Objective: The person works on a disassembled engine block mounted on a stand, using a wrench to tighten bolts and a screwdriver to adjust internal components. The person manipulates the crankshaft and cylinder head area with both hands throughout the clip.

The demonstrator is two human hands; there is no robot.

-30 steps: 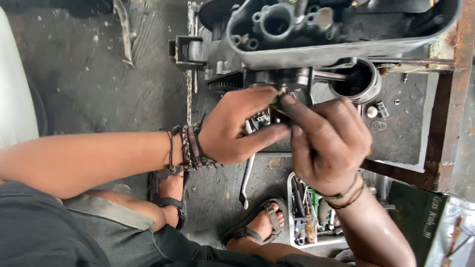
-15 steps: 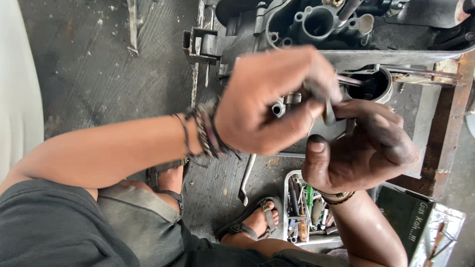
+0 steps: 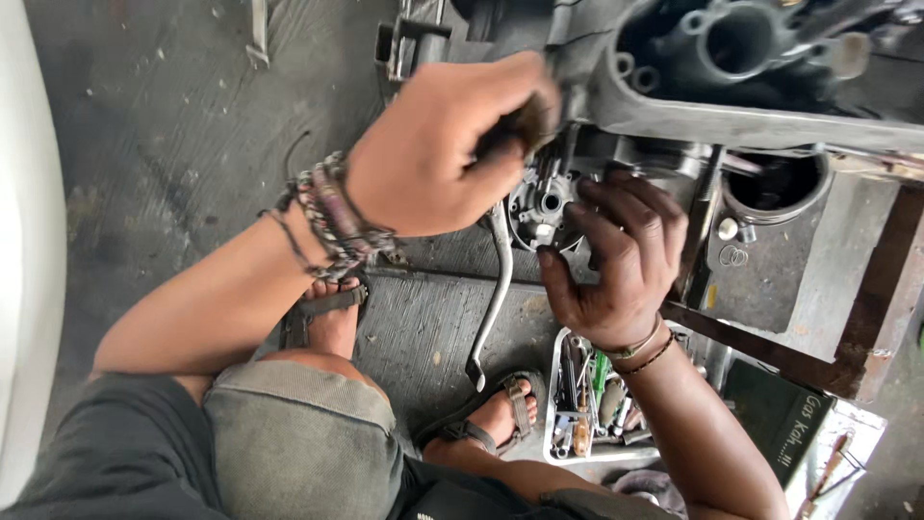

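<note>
The round metal part (image 3: 544,204) sits between both hands: left hand (image 3: 438,144) fisted just above it, right hand (image 3: 616,255) gripping its lower edge.

A grey concrete floor (image 3: 173,116) fills the left of the scene, scuffed and stained. A curved white surface (image 3: 24,241) runs down the far left edge. Near the bottom, right of centre, a white tray (image 3: 553,404) holds a jumble of small tools and bits. Right of it lies a dark green box (image 3: 770,414). A long metal lever (image 3: 493,299) hangs down toward the tray. At the right, a round black opening (image 3: 780,183) sits beside two small metal rings (image 3: 736,256).
</note>
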